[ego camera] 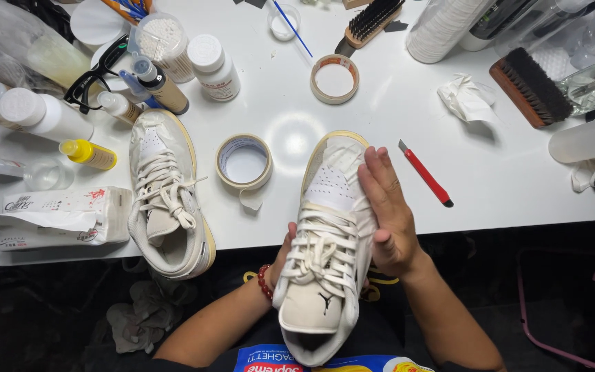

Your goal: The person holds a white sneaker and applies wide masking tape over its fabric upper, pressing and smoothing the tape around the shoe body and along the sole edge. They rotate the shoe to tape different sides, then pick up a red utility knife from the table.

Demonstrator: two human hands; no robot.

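Sneaker in hand: we see a white high-top sneaker (325, 255) held at the white table's (504, 179) near edge, toe over the tabletop, heel towards the person
Right hand: our right hand (390, 213) lies flat along the sneaker's right side, fingers stretched, pressing it
Left hand: our left hand (285, 251) grips the sneaker's left side from beneath, mostly hidden
Tape: a masking tape roll (244, 162) sits just left of the sneaker's toe
Second sneaker: its mate (166, 196) lies further left of the sneaker
Knife: a red utility knife (426, 174) lies just right of the sneaker
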